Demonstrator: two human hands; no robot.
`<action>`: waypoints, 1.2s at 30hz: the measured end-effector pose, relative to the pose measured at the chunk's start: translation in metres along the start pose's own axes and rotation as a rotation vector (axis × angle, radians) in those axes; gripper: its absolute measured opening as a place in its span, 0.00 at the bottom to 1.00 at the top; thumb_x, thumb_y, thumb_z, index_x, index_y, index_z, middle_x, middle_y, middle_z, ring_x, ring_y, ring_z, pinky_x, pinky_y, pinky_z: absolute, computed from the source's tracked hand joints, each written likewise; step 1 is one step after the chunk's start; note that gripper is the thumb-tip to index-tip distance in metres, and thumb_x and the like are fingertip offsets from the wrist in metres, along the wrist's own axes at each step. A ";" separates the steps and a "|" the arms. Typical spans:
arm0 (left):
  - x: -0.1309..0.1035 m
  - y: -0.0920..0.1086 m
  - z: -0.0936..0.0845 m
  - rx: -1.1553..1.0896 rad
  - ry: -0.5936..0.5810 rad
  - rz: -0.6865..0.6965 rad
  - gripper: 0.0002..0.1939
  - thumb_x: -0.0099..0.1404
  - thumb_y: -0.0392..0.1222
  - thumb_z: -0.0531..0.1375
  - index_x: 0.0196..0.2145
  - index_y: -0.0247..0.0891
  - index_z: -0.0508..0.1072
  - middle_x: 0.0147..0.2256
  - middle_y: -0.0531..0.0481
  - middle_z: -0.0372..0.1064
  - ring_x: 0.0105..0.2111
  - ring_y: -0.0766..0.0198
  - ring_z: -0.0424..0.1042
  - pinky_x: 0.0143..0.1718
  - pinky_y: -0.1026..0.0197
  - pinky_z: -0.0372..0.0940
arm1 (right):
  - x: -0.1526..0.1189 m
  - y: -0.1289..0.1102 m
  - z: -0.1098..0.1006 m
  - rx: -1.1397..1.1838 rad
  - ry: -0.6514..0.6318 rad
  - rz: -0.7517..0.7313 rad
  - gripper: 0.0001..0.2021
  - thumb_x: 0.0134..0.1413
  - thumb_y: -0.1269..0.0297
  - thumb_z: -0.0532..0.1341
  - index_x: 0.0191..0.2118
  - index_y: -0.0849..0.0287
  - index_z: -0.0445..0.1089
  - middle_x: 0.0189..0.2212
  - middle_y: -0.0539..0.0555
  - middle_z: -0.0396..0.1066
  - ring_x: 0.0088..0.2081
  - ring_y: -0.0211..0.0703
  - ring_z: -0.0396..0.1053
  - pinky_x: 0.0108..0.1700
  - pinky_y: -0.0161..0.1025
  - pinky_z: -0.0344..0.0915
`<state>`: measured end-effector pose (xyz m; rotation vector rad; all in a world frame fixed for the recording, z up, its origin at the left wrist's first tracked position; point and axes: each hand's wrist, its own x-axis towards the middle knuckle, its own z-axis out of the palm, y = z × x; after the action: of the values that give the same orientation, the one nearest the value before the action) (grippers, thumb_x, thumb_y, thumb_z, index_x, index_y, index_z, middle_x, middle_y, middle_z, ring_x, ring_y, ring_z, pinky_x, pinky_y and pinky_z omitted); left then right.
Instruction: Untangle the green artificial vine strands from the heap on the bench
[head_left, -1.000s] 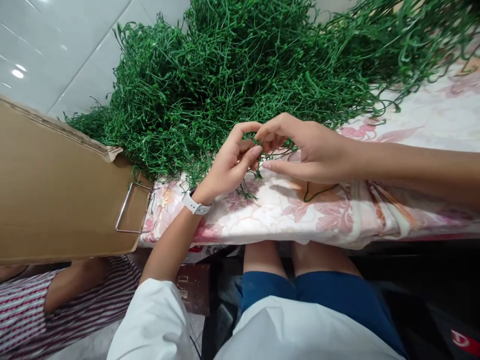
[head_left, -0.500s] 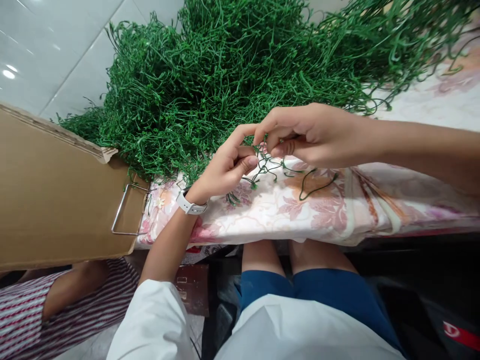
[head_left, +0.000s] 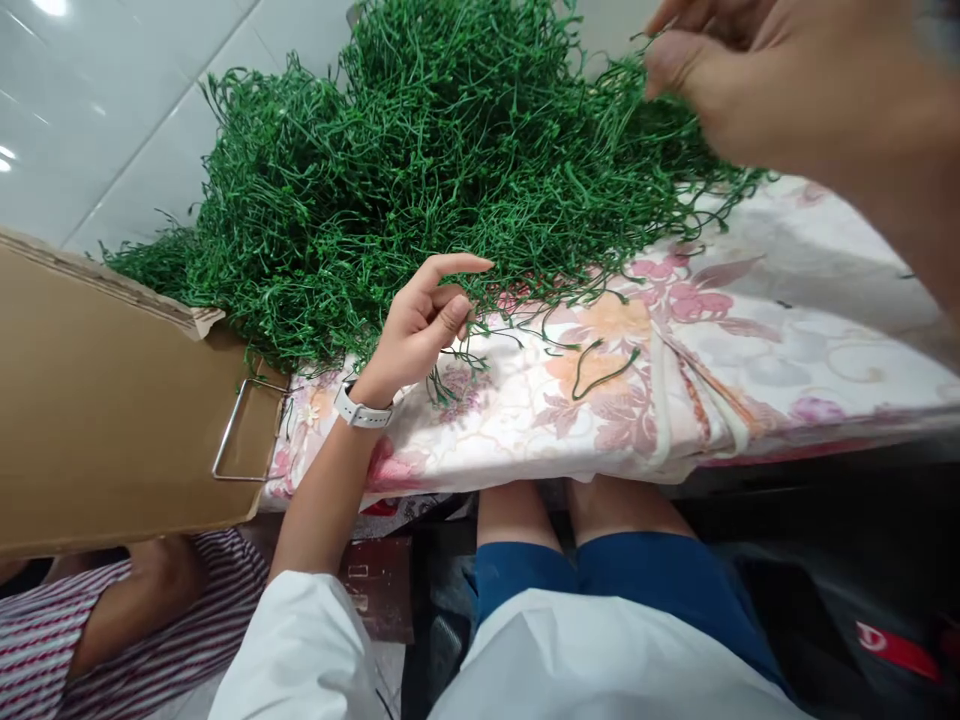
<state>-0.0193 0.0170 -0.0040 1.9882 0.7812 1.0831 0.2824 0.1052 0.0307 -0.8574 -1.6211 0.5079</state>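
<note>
A big tangled heap of thin green artificial plant stems [head_left: 390,180] with small budded tips covers the back of the table. In front of it, my left hand [head_left: 420,325], with a pale watch on the wrist, has its index finger stretched out, the other fingers curled and the thumb pressed to them. Several stems poke out beneath that hand, seemingly gripped in its fingers. My right hand [head_left: 750,75] is raised over the heap's right end, thumb and fingers pinched together. A small dark green tip shows at its fingertips. One looped stem [head_left: 604,378] lies apart on the cloth.
A floral cloth [head_left: 525,440] covers the table. An open cardboard box [head_left: 105,400] and a bent metal wire handle [head_left: 232,430] border it at left. White tiled wall [head_left: 135,90] stands behind. Another person's arm and striped clothing [head_left: 187,620] show at lower left.
My right hand has parted from my left and moved up and to the right, over the heap's right side. My left hand stays near its place, fingers still curled. The view has shifted slightly.
</note>
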 end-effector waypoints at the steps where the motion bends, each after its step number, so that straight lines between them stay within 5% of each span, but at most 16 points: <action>1: 0.000 -0.001 0.002 -0.015 0.026 -0.009 0.19 0.71 0.56 0.67 0.54 0.46 0.77 0.21 0.58 0.59 0.19 0.70 0.65 0.20 0.68 0.59 | 0.002 0.006 0.001 -0.092 -0.032 -0.007 0.08 0.60 0.65 0.70 0.43 0.59 0.73 0.33 0.52 0.71 0.33 0.38 0.67 0.41 0.43 0.61; 3: 0.001 -0.004 0.005 -0.034 0.069 -0.012 0.18 0.71 0.54 0.68 0.53 0.46 0.76 0.21 0.59 0.60 0.18 0.71 0.64 0.19 0.68 0.59 | 0.002 0.017 0.004 -0.280 -0.139 -0.061 0.11 0.60 0.66 0.69 0.48 0.59 0.75 0.42 0.59 0.76 0.44 0.48 0.72 0.54 0.51 0.65; 6: 0.001 -0.005 0.008 -0.043 0.109 0.018 0.17 0.71 0.51 0.68 0.53 0.45 0.75 0.22 0.59 0.62 0.17 0.73 0.64 0.15 0.70 0.56 | -0.006 0.023 0.016 -0.424 -0.300 -0.196 0.15 0.60 0.63 0.68 0.52 0.59 0.75 0.53 0.65 0.77 0.60 0.62 0.68 0.70 0.63 0.53; 10: 0.002 -0.005 0.010 -0.032 0.127 0.015 0.19 0.71 0.50 0.68 0.55 0.44 0.71 0.25 0.58 0.69 0.18 0.72 0.71 0.16 0.70 0.61 | -0.030 0.010 0.040 -0.104 -0.490 -0.195 0.11 0.66 0.54 0.63 0.47 0.54 0.74 0.44 0.59 0.79 0.46 0.52 0.74 0.54 0.51 0.67; 15: 0.000 -0.006 0.015 -0.004 0.090 -0.009 0.23 0.71 0.54 0.68 0.56 0.44 0.68 0.24 0.59 0.71 0.18 0.70 0.72 0.17 0.69 0.64 | -0.060 -0.010 0.067 0.308 -0.815 -0.124 0.14 0.67 0.52 0.63 0.50 0.55 0.69 0.40 0.53 0.80 0.39 0.44 0.75 0.41 0.40 0.68; 24: -0.003 -0.009 0.014 -0.066 0.107 -0.137 0.32 0.64 0.58 0.73 0.60 0.47 0.71 0.23 0.59 0.64 0.19 0.71 0.67 0.21 0.67 0.61 | -0.053 -0.011 0.058 0.403 -0.895 -0.028 0.16 0.66 0.54 0.67 0.52 0.56 0.69 0.29 0.46 0.71 0.27 0.35 0.63 0.31 0.36 0.58; 28: -0.006 -0.014 0.014 -0.060 0.101 -0.170 0.41 0.62 0.55 0.74 0.68 0.49 0.65 0.26 0.58 0.64 0.21 0.71 0.65 0.23 0.67 0.61 | -0.042 -0.009 0.048 0.285 -0.855 -0.076 0.14 0.62 0.62 0.68 0.52 0.55 0.72 0.29 0.49 0.72 0.32 0.40 0.66 0.36 0.39 0.62; 31: -0.005 -0.018 0.009 -0.005 0.084 -0.111 0.40 0.64 0.55 0.73 0.68 0.49 0.66 0.30 0.56 0.68 0.21 0.72 0.64 0.22 0.67 0.59 | -0.031 -0.003 0.034 0.067 -0.719 -0.138 0.15 0.49 0.77 0.66 0.42 0.54 0.76 0.29 0.50 0.70 0.32 0.41 0.64 0.36 0.40 0.61; 34: -0.003 -0.016 0.001 0.041 0.128 0.015 0.37 0.65 0.57 0.72 0.66 0.49 0.66 0.33 0.53 0.73 0.20 0.74 0.61 0.20 0.67 0.57 | -0.016 0.004 0.018 -0.037 -0.449 -0.150 0.21 0.36 0.87 0.61 0.35 0.57 0.76 0.29 0.50 0.68 0.32 0.39 0.67 0.34 0.39 0.60; 36: -0.002 -0.012 -0.002 0.059 0.154 0.066 0.35 0.67 0.57 0.70 0.66 0.48 0.66 0.30 0.55 0.72 0.19 0.73 0.61 0.19 0.66 0.57 | -0.005 0.008 0.011 -0.011 -0.182 -0.095 0.18 0.38 0.87 0.63 0.35 0.60 0.76 0.28 0.50 0.71 0.33 0.38 0.71 0.35 0.38 0.61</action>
<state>-0.0238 0.0226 -0.0141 2.0098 0.8415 1.2774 0.2745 0.1076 0.0193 -0.7551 -1.8234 0.5228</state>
